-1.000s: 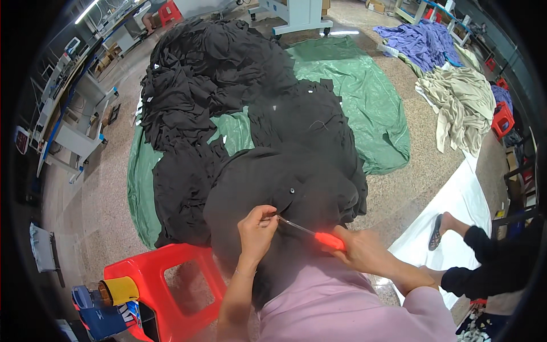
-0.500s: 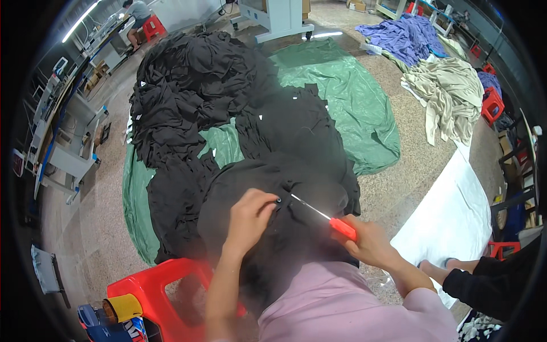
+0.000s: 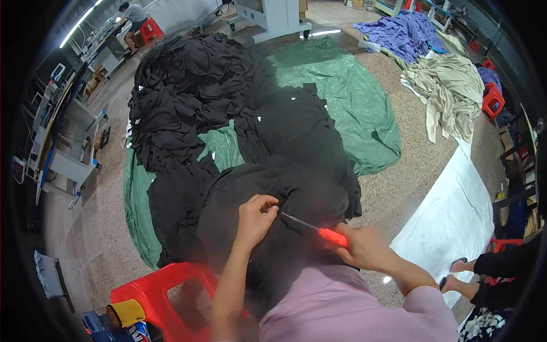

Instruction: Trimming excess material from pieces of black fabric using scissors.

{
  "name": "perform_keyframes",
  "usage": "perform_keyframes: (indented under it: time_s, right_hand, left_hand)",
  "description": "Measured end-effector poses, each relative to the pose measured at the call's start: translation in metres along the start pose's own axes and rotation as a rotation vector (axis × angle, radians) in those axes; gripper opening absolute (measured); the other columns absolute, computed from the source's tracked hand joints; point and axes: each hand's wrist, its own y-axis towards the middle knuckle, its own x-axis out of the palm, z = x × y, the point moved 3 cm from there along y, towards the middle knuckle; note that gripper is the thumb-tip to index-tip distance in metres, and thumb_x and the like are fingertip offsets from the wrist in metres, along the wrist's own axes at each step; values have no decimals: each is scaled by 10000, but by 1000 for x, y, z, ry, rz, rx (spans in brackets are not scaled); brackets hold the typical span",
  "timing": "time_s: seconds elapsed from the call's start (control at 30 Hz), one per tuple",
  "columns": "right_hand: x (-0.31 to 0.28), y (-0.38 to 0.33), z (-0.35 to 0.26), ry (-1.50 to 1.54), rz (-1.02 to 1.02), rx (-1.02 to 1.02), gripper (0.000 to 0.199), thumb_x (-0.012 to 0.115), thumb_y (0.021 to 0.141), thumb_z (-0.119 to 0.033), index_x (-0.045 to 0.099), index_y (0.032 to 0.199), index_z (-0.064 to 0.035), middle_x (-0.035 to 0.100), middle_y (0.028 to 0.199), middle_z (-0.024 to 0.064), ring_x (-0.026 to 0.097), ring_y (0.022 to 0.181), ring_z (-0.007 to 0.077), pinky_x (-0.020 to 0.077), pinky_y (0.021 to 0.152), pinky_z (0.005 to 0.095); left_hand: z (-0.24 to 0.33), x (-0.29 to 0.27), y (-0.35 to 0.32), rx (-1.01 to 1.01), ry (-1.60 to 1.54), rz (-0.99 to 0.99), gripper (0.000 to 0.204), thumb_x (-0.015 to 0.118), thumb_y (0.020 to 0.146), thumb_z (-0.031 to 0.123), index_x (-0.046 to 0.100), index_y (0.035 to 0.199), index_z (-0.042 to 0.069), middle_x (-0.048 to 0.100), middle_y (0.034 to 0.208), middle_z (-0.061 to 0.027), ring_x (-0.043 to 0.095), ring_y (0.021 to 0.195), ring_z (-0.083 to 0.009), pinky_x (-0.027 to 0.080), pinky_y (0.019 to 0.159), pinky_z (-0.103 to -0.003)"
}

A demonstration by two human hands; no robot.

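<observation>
A black garment [image 3: 239, 196] with small dark buttons is spread over my lap. My left hand [image 3: 255, 219] is closed, thumb and fingers pinching a small fold of it near the front opening. In my right hand [image 3: 360, 246] is a red-handled tool [image 3: 333, 237], the fingers wrapped round its grip. Its thin metal shaft points left, and the tip lies close to my left fingertips. Whether the tip touches the cloth I cannot tell. Blur covers part of the cloth beside the handle.
Black garments [image 3: 194, 74] are heaped on a green sheet [image 3: 364, 114]. A red stool [image 3: 142, 285] bearing a yellow roll [image 3: 128, 312] stands at my left. White sheeting [image 3: 450, 205] and purple [image 3: 399, 37] and beige cloth piles [image 3: 450, 85] lie right. Another person's feet [image 3: 456, 276] are close by.
The tool's tip has moved down and left, nearer my left fingertips. My left hand has shifted slightly. The other person's feet at the right have moved further right.
</observation>
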Motion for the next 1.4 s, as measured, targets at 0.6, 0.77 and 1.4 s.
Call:
perform_keyframes:
  time_s: [0.6, 0.77, 1.4]
  right_hand:
    - [-8, -20, 21, 121, 242, 118, 320, 686, 876, -366, 601, 1071, -126, 651, 701, 170, 654, 657, 392, 497, 572, 474]
    - [17, -25, 13, 228, 199, 94, 348, 658, 875, -446, 597, 1035, -143, 679, 768, 167, 663, 693, 402, 511, 608, 502]
    - [45, -10, 9, 305, 232, -40, 345, 601, 938, -403, 528, 1038, -81, 633, 720, 190, 645, 710, 417, 473, 594, 530]
  left_hand:
    - [38, 9, 7, -161, 295, -217, 286, 799, 764, 242, 652, 801, 0, 596, 645, -45, 565, 608, -105, 439, 581, -282]
    - [2, -5, -1, -226, -61, -346, 226, 788, 800, 202, 660, 801, 17, 512, 653, 47, 480, 638, -45, 395, 554, -246]
    - [1, -18, 8, -326, -282, -299, 155, 720, 879, 168, 711, 952, 32, 550, 681, 54, 412, 533, -33, 305, 482, -187]
